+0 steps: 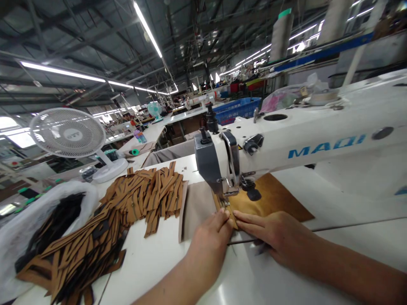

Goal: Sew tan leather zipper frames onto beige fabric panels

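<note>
At the needle of a white sewing machine (321, 144), a tan zipper strip (234, 221) runs lengthwise under the presser foot (226, 202). Grey fabric (197, 207) lies to its left and a golden-brown leather-like piece (276, 197) to its right. My left hand (211, 239) has thumb and forefinger closed together on the strip, just in front of the foot. Beside it, my right hand (276, 231) rests with fingers stretched flat along the strip's right edge. Something dark beneath my right palm is mostly hidden.
Loose brown zipper strips (140, 195) are heaped on the white table (140, 262) to the left. Beyond them are a plastic bag (12, 228) with black strips and a white fan (71, 133). A blue crate (237, 109) stands behind the machine.
</note>
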The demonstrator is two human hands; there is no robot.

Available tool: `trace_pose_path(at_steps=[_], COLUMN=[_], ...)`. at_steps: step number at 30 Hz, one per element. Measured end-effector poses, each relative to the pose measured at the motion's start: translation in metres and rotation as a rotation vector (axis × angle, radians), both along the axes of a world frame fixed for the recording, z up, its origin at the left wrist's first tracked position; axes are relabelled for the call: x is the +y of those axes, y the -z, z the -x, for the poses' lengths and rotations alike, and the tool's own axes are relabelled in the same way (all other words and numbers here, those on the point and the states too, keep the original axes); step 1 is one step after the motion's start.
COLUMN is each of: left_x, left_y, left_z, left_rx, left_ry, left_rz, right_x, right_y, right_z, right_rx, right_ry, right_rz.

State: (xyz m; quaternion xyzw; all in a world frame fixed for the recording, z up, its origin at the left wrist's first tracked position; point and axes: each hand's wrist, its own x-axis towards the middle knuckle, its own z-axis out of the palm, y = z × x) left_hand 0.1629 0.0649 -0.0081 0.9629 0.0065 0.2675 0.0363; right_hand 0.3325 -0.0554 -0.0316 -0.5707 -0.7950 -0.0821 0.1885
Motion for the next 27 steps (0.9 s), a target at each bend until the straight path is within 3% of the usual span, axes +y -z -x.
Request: trace_pose_path(at_steps=[3, 8, 13, 19, 27], left_x=[0.004, 0.008, 0.009, 0.009, 0.013], left_y=[0.002, -0.001, -0.008, -0.009, 0.003], left_z=[0.001, 0.0, -0.003, -0.002, 0.001], left_rx=[-0.001, 0.0, 0.0, 0.029, -0.062], left_ry=[0.006, -0.074, -0.194, -0.223, -0.011], left_rz=[0.048, 0.423, 0.627, 0.632, 0.481], right_x=[0.0, -0.01, -0.014, -0.006, -0.001], right_y=[0.003, -0.005, -0.011, -0.017, -0.012], right_z=[0.001, 0.012, 0.021, 0.025, 0.025], right_rx=[-0.019, 0.023, 0.103, 0.19, 0.096], right_ry=[0.084, 0.289, 0.296, 0.376, 0.345], right_rz=[-0.074, -0.192, -0.161, 0.05, -0.015])
